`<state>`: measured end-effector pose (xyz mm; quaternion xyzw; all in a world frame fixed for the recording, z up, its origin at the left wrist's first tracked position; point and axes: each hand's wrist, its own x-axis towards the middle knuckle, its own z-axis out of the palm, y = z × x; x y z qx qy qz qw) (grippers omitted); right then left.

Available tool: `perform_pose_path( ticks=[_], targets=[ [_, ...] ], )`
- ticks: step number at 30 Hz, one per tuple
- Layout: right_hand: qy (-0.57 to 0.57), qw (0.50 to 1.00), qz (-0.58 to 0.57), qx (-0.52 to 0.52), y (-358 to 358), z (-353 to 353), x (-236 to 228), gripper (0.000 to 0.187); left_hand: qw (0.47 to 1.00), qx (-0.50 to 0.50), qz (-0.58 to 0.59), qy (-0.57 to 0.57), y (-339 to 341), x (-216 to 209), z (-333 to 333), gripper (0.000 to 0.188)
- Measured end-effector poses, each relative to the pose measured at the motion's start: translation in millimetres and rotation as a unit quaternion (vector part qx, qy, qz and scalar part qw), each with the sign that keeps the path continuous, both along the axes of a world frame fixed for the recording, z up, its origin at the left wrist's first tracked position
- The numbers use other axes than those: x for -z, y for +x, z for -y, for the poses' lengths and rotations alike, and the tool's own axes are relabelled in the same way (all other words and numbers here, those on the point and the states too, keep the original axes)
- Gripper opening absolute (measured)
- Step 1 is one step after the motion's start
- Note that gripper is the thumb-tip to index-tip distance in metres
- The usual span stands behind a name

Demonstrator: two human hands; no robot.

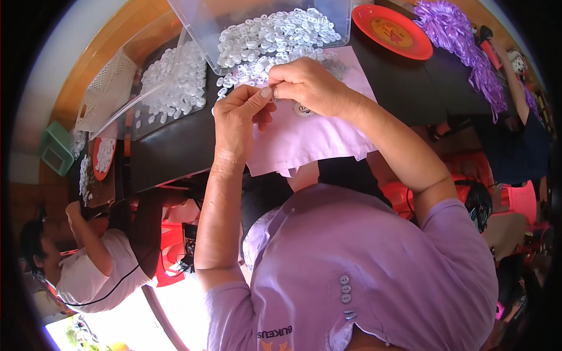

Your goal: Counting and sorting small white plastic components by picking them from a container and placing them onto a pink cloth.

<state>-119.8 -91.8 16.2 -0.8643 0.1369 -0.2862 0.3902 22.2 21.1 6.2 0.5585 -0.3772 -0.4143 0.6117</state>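
My left hand [240,117] and my right hand [310,85] meet fingertip to fingertip above a pink cloth [345,131]. Both are pinched closed, and whatever lies between the fingertips is too small to make out. Just beyond them, a loose pile of small white oval pieces [252,70] with openings in them lies on the cloth and table. Many more of these white pieces [281,29] fill a clear plastic bin [202,41] behind the pile.
To the left, a second clear container [143,128] holds white pieces, near a white perforated basket [105,88] and a green basket [57,149]. A red plate [363,14] and purple ribbon strips [451,35] lie at the right. Co-workers sit on both sides of the dark table [170,155].
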Motion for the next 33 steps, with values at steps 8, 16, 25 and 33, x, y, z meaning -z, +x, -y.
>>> perform_pose_path(
  ticks=[8, 16, 25, 33],
  targets=[
    [-0.234, 0.963, 0.059, 0.117, -3, 18, 16, 0.006, 0.992, -0.044, -0.113, -0.021, 6, 18, -1, 0.011],
    [-0.379, 0.916, -0.094, 0.091, 3, 10, 29, 0.004, 0.993, -0.059, -0.079, -0.070, 1, 27, -2, 0.008],
    [-0.391, 0.906, -0.108, 0.119, 10, 7, 40, 0.005, 0.990, -0.070, -0.081, -0.093, -3, 26, -3, 0.006],
    [-0.420, 0.891, -0.110, 0.129, 13, 3, 35, 0.008, 0.989, -0.073, -0.077, -0.105, 2, 32, -4, 0.005]
  ],
)
